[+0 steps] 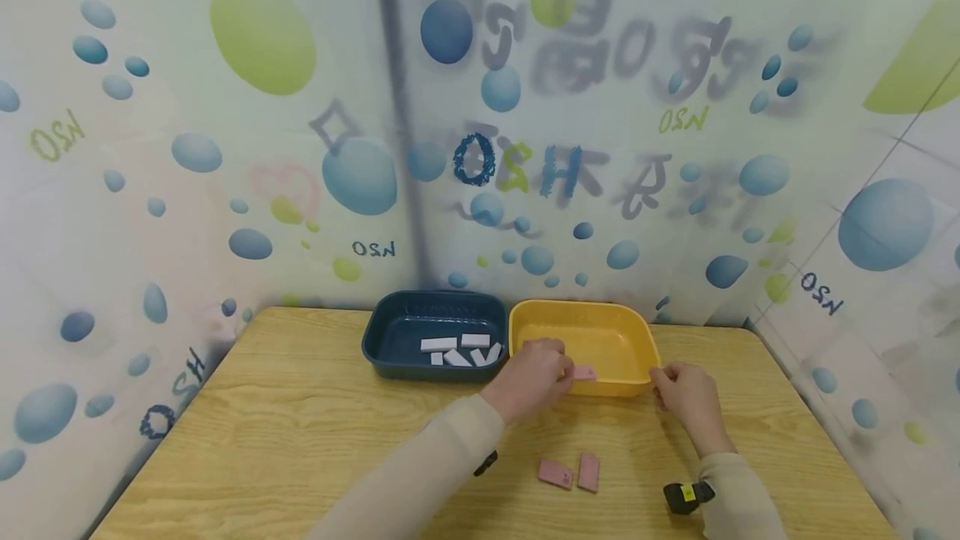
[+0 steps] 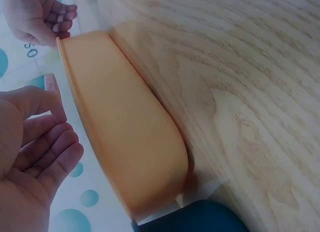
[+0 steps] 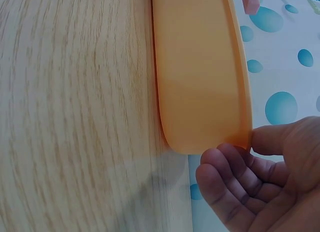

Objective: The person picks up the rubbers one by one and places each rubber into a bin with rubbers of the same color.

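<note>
My left hand [image 1: 531,375] pinches a small pink domino-like block [image 1: 584,372] over the near rim of the yellow bin [image 1: 645,340]. In the left wrist view the block [image 2: 54,97] stands between thumb and fingertips, just above the rim. With thumb and fingers, my right hand [image 1: 688,400] grips the bin's near right corner; the right wrist view shows its thumb [image 3: 270,140] against the rim. Two more pink blocks, one lying slanted [image 1: 556,473] and one lengthwise [image 1: 588,472], are on the table in front of the bin. The left hand hides part of the bin's inside.
A dark blue bin [image 1: 390,363] with several white blocks [image 1: 457,357] stands left of the yellow one, side by side. Both rest near the back edge of the wooden table [image 1: 300,432]. A patterned curtain [image 1: 300,190] hangs right behind them.
</note>
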`<state>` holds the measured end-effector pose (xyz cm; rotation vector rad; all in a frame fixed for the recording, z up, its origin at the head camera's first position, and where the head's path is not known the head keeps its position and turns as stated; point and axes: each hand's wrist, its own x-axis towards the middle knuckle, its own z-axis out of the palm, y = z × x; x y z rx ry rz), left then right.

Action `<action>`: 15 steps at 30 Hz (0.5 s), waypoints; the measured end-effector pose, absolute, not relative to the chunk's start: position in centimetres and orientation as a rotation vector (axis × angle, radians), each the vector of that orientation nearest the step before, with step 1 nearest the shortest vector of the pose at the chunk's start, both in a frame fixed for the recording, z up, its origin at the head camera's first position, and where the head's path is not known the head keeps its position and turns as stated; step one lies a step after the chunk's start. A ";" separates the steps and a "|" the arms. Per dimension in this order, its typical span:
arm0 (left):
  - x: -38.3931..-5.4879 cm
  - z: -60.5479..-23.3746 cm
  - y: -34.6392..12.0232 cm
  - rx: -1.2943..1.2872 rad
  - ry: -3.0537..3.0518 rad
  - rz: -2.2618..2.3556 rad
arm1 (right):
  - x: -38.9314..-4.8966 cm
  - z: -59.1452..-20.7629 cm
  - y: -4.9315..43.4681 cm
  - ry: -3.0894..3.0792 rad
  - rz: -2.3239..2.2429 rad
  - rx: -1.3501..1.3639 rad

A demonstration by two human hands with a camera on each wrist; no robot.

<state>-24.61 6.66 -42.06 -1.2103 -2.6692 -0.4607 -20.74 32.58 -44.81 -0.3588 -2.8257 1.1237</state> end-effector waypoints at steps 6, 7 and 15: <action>-25.3 -42.4 7.1 -1.137 -2.719 -0.455 | -20.8 -44.9 32.7 -2.831 1.114 -0.353; -25.4 -42.5 7.2 -1.126 -2.725 -0.452 | -20.8 -44.9 32.6 -2.832 1.114 -0.351; -26.6 -43.2 7.6 -1.051 -2.777 -0.484 | -20.8 -44.8 32.5 -2.831 1.116 -0.354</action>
